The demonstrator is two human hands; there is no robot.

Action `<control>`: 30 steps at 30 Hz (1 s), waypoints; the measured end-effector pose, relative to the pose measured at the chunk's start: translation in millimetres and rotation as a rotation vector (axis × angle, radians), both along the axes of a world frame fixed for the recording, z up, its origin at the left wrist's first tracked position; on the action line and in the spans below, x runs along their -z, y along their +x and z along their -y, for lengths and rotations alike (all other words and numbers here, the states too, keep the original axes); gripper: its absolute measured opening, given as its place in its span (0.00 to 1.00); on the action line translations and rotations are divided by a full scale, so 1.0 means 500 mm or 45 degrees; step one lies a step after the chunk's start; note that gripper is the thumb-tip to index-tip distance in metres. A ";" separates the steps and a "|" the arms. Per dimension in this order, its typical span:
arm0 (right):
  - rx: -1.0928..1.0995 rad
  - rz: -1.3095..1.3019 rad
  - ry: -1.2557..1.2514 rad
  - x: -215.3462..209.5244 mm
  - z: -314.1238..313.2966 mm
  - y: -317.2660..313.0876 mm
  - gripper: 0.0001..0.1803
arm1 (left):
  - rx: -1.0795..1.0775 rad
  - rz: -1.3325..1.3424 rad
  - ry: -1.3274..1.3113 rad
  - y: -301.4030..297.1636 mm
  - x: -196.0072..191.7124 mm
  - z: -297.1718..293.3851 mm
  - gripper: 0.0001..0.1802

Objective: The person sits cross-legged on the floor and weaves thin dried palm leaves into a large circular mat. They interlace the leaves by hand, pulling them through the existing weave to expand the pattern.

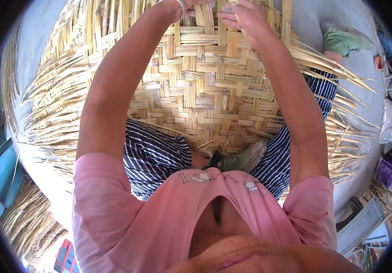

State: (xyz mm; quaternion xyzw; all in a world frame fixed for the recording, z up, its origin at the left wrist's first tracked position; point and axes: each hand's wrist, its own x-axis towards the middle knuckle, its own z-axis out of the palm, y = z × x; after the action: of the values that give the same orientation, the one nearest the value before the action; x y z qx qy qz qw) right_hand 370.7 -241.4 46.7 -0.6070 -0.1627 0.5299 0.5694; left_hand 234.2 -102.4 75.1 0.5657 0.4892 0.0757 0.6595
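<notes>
A large woven mat (191, 86) of pale yellow split-cane strips spreads in front of me, with loose ends fanning out at both sides. At its far part, my left hand (177, 7) is partly cut off by the upper edge; its fingers are closed around raised cane strips (205, 19). Just to the right, my right hand (249, 20) is closed on a narrow cane strip (237, 12), pinched between thumb and fingers. A bracelet (182, 10) circles the left wrist. Both arms reach forward over the weave.
My legs in striped trousers (152, 152) and green shoes (341, 41) rest on the mat's near and right parts. Bundles of dry stalks (27, 218) lie at the lower left, near a blue-green object (5, 177). A grey board (362, 227) and plastic bags (389, 116) are at the right.
</notes>
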 end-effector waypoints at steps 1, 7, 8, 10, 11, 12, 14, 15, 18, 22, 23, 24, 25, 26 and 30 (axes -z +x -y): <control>0.007 0.015 -0.001 0.009 -0.001 -0.003 0.20 | -0.098 0.012 0.017 -0.003 0.004 0.005 0.10; -0.596 0.616 -0.279 0.032 -0.061 0.035 0.15 | 0.009 0.644 -0.220 -0.027 0.016 -0.016 0.14; -0.641 0.646 -0.267 0.012 -0.061 0.031 0.13 | -0.026 0.628 -0.246 -0.027 0.004 -0.012 0.14; -0.735 0.704 -0.240 -0.021 -0.049 0.024 0.11 | -0.100 0.593 -0.298 -0.029 -0.038 -0.001 0.13; -0.688 0.330 -0.219 0.017 -0.058 0.060 0.10 | -0.085 0.692 -0.341 -0.039 0.005 -0.032 0.12; -0.710 0.454 -0.274 0.005 -0.063 0.048 0.10 | -0.129 0.640 -0.309 -0.055 0.032 -0.041 0.12; -0.733 0.708 -0.383 -0.041 -0.062 0.024 0.11 | -0.201 0.540 -0.250 -0.081 0.044 -0.046 0.12; -0.773 0.677 -0.322 -0.029 -0.062 0.039 0.11 | -0.275 0.471 -0.188 -0.086 0.032 -0.034 0.10; -0.799 0.856 -0.418 -0.076 -0.057 0.028 0.10 | -0.496 0.487 -0.124 -0.138 0.077 -0.032 0.08; -0.956 1.400 -0.440 -0.135 -0.064 -0.013 0.10 | -0.626 0.603 -0.005 -0.242 0.168 -0.038 0.06; -0.985 1.513 -0.462 -0.137 -0.065 -0.014 0.10 | -0.632 0.665 0.038 -0.250 0.168 -0.025 0.07; -1.015 1.626 -0.483 -0.139 -0.066 -0.016 0.10 | -0.658 0.639 0.055 -0.257 0.165 -0.020 0.07; -1.045 1.739 -0.503 -0.140 -0.068 -0.019 0.10 | -0.685 0.611 0.072 -0.264 0.162 -0.017 0.08; -1.119 1.723 -0.524 -0.127 -0.075 -0.004 0.11 | -0.713 0.585 0.090 -0.269 0.151 -0.010 0.08; -1.210 1.752 -0.524 -0.089 -0.078 0.040 0.14 | -0.732 0.378 0.155 -0.321 0.085 0.009 0.11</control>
State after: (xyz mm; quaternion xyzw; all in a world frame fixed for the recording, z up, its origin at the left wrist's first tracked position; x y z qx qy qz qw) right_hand 390.6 -202.3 91.4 -0.7518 -0.6091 0.2454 -0.0594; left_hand 73.5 -106.7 32.8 0.4255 0.5219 0.3696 0.6403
